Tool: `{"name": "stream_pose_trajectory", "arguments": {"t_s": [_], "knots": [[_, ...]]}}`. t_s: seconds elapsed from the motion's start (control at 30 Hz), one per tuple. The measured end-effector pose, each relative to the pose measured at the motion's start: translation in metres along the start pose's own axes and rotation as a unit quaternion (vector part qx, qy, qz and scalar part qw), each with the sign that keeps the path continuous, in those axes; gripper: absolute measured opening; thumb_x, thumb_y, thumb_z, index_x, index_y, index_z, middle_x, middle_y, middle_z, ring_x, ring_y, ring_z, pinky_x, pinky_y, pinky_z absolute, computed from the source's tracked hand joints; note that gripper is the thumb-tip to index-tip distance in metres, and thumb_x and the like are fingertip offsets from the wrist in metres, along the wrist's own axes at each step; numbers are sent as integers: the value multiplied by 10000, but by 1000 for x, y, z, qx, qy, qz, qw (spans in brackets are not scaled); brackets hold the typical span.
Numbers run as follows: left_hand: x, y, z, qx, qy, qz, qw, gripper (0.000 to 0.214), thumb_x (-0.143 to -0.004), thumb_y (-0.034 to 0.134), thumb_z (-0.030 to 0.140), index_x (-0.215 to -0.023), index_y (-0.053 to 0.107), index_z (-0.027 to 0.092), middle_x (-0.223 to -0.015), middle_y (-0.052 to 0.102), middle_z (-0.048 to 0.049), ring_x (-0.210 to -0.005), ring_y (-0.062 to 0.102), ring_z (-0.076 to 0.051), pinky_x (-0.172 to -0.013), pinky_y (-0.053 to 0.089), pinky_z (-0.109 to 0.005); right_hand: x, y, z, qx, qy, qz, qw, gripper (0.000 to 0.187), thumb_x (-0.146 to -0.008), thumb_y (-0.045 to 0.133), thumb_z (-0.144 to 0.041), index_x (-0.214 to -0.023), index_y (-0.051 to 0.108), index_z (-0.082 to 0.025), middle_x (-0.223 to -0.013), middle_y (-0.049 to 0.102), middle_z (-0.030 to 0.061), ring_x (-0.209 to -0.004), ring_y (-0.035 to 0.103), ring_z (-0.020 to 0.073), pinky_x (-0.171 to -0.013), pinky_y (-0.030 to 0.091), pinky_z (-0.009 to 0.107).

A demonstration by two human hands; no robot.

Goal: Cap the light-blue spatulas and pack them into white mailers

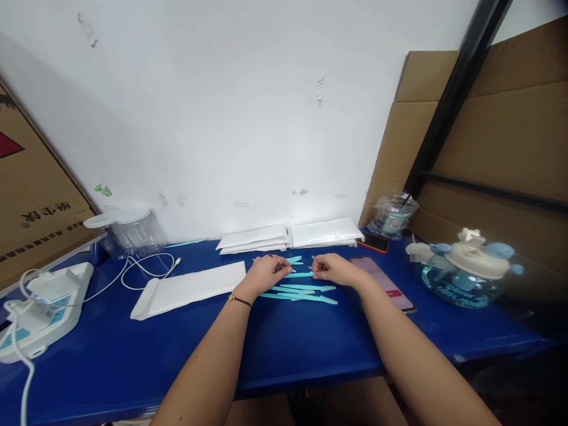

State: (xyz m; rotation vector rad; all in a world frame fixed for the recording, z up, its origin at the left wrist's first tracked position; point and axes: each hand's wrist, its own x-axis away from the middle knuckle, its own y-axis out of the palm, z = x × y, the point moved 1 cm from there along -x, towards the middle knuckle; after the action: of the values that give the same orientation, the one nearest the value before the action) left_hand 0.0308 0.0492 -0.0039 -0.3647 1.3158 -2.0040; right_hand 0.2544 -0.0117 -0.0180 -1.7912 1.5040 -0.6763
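- We saw the left hand (267, 273) low over the blue table (310, 349), its thumb and forefinger drawn close together; we could not tell whether they were clamped on anything.
- We saw the right hand (333, 269) just across from it, fingers curled and tips near one another; whether they gripped anything, we could not tell.
- One teal stick (300, 275) lay crosswise in the gap between the two hands, its right end at the right fingertips.
- We found a loose group of teal sticks (310, 297) on the near side of the hands, some crossing one another, and a few more teal pieces (294, 260) just beyond the fingers.
- To the left of the left hand we had a white padded envelope (190, 290) lying flat and slanted.
- Two stacks of white packets (326, 232) stood side by side against the wall (248, 118), beyond the hands.
- Beside the right forearm, which partly covered it, we saw a phone (376, 272) with its screen lit; an orange-edged phone (373, 241) lay farther back.
- On the far right we had a clear blue jug (461, 284) with a cream lid, and behind it a cup in a plastic bag (393, 218).
- On the left we saw a white power strip (71, 307), a looped white cable (146, 288) and clear jars with white lids (135, 234).
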Motion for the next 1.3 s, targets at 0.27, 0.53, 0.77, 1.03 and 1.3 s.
{"name": "stream_pose_trajectory", "arguments": {"t_s": [0.27,0.53,0.77,1.03,1.3], "knots": [[-4,-2,-11,-87,-22,39,995,180,-840,479,281,-851,655,243,-902,678,-10,-919,570,-191,-829,356,-294,-5,-4,10,-53,3,47,997,150,-704,636,-302,-744,626,-158,-672,624,7,-614,548,122,-564,408,218],[-6,-1,-28,-102,-87,101,986,262,-847,480,309,-1060,630,278,-1066,649,-25,-1059,518,-230,-887,347,-341,5,-19,16,-36,38,28,998,237,-631,704,-361,-762,665,-167,-728,656,21,-662,574,152,-580,419,230],[0,3,-3,-9,22,22,999,289,-855,449,429,-971,661,269,-977,665,-2,-915,581,-175,-770,402,-249,10,-12,3,36,12,-111,993,167,-572,738,-311,-643,657,-182,-667,634,3,-613,555,150,-532,382,228],[-5,11,-1,-75,48,-28,996,282,-864,460,412,-884,684,243,-908,696,-31,-903,591,-195,-802,364,-270,4,-9,5,-33,-5,-14,999,140,-672,656,-290,-730,626,-165,-659,626,-2,-600,550,128,-528,389,209],[0,-8,-23,-101,-36,78,991,295,-783,573,402,-1057,634,309,-1025,627,-23,-1025,511,-234,-876,337,-345,-1,-13,17,19,25,98,995,124,-697,631,-273,-761,644,-168,-778,666,35,-691,585,154,-615,423,241]]}}
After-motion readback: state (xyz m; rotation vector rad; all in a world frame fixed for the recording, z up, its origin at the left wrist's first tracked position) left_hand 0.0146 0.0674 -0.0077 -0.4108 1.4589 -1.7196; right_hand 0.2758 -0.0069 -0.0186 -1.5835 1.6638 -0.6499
